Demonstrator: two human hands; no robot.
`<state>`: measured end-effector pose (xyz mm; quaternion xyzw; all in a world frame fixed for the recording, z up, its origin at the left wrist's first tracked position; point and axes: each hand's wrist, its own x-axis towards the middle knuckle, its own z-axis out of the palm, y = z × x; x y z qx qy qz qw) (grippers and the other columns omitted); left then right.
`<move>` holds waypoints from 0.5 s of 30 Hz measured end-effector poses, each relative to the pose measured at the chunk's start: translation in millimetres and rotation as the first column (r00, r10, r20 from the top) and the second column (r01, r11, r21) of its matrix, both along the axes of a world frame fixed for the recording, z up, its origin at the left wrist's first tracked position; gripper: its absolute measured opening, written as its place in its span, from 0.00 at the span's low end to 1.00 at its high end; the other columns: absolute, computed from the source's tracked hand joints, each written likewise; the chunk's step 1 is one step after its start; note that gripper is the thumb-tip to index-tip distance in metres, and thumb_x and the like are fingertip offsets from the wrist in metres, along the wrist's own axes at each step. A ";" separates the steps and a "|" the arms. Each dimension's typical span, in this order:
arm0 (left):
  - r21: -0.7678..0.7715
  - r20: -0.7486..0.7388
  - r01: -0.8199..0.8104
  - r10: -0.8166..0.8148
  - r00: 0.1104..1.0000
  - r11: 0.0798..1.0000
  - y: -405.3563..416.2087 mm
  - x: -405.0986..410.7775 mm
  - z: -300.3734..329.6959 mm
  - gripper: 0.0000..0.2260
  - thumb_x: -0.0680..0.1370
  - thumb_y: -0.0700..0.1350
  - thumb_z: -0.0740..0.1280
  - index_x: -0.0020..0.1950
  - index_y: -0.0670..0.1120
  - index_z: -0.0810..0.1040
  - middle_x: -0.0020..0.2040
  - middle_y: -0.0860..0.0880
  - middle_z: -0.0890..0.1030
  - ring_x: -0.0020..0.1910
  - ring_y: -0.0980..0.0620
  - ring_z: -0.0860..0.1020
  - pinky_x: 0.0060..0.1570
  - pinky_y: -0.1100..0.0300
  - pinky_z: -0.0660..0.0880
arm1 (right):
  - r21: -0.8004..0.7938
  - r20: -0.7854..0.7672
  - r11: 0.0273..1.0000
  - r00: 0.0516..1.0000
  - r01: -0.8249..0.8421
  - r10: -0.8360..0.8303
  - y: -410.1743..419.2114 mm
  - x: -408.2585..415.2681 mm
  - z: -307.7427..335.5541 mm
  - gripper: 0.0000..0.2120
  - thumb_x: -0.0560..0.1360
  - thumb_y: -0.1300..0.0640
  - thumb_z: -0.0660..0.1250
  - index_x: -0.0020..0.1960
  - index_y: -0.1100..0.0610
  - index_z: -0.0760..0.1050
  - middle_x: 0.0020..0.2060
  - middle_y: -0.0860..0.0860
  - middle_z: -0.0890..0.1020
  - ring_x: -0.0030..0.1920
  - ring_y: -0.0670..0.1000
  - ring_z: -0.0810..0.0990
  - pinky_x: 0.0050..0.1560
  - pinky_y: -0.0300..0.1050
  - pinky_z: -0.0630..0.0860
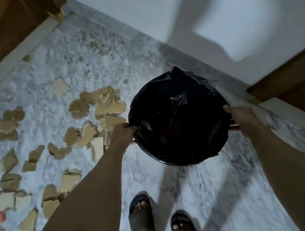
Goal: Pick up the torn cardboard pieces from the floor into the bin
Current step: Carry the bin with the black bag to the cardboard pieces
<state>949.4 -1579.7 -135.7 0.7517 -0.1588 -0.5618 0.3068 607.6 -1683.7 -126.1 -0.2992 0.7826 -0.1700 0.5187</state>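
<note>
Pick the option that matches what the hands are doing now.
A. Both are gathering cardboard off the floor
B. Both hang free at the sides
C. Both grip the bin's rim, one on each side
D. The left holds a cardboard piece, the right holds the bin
C: the left hand and right hand each have a grip on opposite sides of the bin, while the cardboard pieces lie on the floor.

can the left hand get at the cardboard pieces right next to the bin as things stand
Probably not yet: the left hand grips the rim of the bin, as does the right hand. The nearest cardboard pieces lie uncovered on the floor beside it.
</note>
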 end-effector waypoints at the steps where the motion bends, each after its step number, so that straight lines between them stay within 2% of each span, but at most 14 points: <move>1: -0.012 -0.015 0.007 -0.008 1.000 1.000 -6.2 -1.2 -7.5 0.06 0.80 0.33 0.63 0.55 0.36 0.78 0.44 0.41 0.81 0.37 0.47 0.79 0.36 0.54 0.80 | -0.009 -0.003 1.000 1.000 0.010 -0.010 -0.2 -3.0 -6.2 0.14 0.81 0.52 0.66 0.55 0.64 0.76 0.49 0.59 0.81 0.41 0.55 0.79 0.35 0.47 0.75; 6: -0.030 -0.045 0.023 -0.024 0.999 0.999 -39.2 -1.0 -19.5 0.04 0.81 0.34 0.64 0.52 0.40 0.77 0.41 0.45 0.80 0.37 0.50 0.80 0.30 0.58 0.79 | -0.014 0.032 0.993 0.993 0.114 -0.114 1.7 -10.6 -20.0 0.15 0.81 0.52 0.66 0.61 0.63 0.75 0.52 0.57 0.80 0.43 0.56 0.79 0.37 0.49 0.76; 8: -0.011 -0.039 0.030 -0.031 0.999 0.999 -44.0 -2.3 -18.6 0.04 0.80 0.33 0.64 0.49 0.40 0.77 0.40 0.45 0.79 0.38 0.47 0.79 0.33 0.55 0.78 | 0.000 0.029 0.990 0.989 0.143 -0.143 4.7 -10.3 -22.1 0.15 0.81 0.51 0.66 0.61 0.61 0.75 0.52 0.56 0.80 0.45 0.56 0.79 0.38 0.49 0.75; 11: 0.000 -0.002 0.031 -0.031 1.000 1.000 -42.3 -5.1 -19.4 0.08 0.78 0.33 0.65 0.42 0.44 0.79 0.43 0.42 0.80 0.42 0.43 0.79 0.40 0.50 0.80 | 0.000 -0.004 0.985 0.985 0.171 -0.171 6.7 -7.9 -22.5 0.16 0.81 0.50 0.66 0.61 0.62 0.74 0.54 0.57 0.80 0.52 0.60 0.79 0.50 0.56 0.78; 13: 0.000 0.052 0.026 -0.026 0.998 1.000 -39.4 -6.4 -16.9 0.06 0.75 0.40 0.69 0.38 0.49 0.78 0.42 0.41 0.81 0.42 0.42 0.79 0.45 0.46 0.81 | -0.033 -0.093 0.987 0.983 0.156 -0.159 6.0 -4.7 -20.8 0.19 0.80 0.48 0.66 0.62 0.63 0.76 0.56 0.58 0.80 0.54 0.60 0.79 0.55 0.57 0.78; 15: 0.017 0.148 0.037 -0.039 0.988 0.999 -34.4 -3.1 -17.9 0.10 0.69 0.52 0.68 0.34 0.47 0.74 0.37 0.41 0.77 0.40 0.39 0.75 0.45 0.46 0.76 | -0.103 -0.212 0.989 0.969 0.110 -0.130 7.3 6.5 -11.0 0.21 0.78 0.47 0.67 0.62 0.62 0.77 0.57 0.57 0.80 0.54 0.59 0.79 0.56 0.53 0.76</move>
